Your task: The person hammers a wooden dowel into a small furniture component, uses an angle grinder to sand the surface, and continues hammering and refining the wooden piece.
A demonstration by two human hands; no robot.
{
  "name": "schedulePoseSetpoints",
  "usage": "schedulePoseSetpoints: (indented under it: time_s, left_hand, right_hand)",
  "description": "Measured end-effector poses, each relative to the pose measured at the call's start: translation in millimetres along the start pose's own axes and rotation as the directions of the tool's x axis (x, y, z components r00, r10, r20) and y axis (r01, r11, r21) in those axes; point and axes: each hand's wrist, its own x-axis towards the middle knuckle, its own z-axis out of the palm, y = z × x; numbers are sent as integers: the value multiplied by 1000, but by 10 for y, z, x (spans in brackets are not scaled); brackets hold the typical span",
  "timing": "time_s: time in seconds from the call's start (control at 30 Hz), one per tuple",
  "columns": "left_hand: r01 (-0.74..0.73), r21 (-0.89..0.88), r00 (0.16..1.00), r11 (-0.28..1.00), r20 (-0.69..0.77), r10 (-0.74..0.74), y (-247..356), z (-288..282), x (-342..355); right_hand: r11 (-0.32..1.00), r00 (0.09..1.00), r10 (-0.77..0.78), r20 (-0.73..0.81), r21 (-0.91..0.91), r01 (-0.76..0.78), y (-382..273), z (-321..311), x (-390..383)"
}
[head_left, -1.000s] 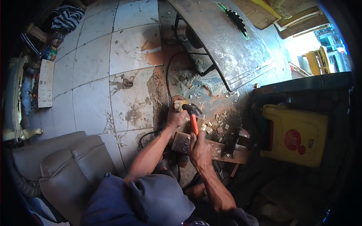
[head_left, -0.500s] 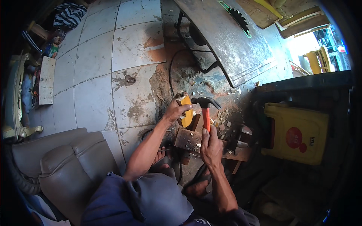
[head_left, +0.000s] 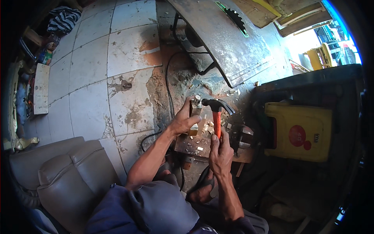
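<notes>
My left hand [head_left: 182, 121] is closed around a small wooden block [head_left: 195, 110], brown to yellowish, with a pale rounded upper end. Its exact kind is hard to make out, and my fingers hide part of it. My right hand [head_left: 221, 155] grips a claw hammer [head_left: 217, 124] by its orange handle. The black head is up, its striking face just right of the block's upper end; I cannot tell whether they touch. Beneath both hands is a low wooden bench [head_left: 186, 145] strewn with small wood offcuts [head_left: 210, 128].
A dark metal object [head_left: 245, 136] sits on the bench's right end. Beyond stands a saw table [head_left: 233, 50] with a toothed blade [head_left: 237, 21]. A black cable [head_left: 167, 84] crosses the floor. At right is a yellow plastic container [head_left: 304, 134]; at left, a brown cushioned seat [head_left: 76, 175].
My left hand has turned the block, so its broad yellow side no longer faces up. The hammer head has shifted slightly right in the picture. The whole view has moved a little.
</notes>
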Motion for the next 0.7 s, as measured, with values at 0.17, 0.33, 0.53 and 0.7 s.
schedulePoseSetpoints:
  time_s: [0.17,0.33,0.53,0.7]
  left_hand:
    - [-47,482,990,875,-93,104,0,418,-149]
    - [30,474,966,880,-240,96,-178,520,-169]
    - [61,556,947,829,-294,128,-358,484,-92]
    - [-16,518,958,855,-236,162,-383,533,-74]
  right_hand:
    - [1000,995,7,-99,-15,-9,-72,-296,-191]
    - [990,993,100,-59,-90,-105,-5,-391,-401]
    - [994,989,-89,-119,54,96,-398,-570,-321]
    - [914,844,-349,-408,52,403,-107,-274,-194]
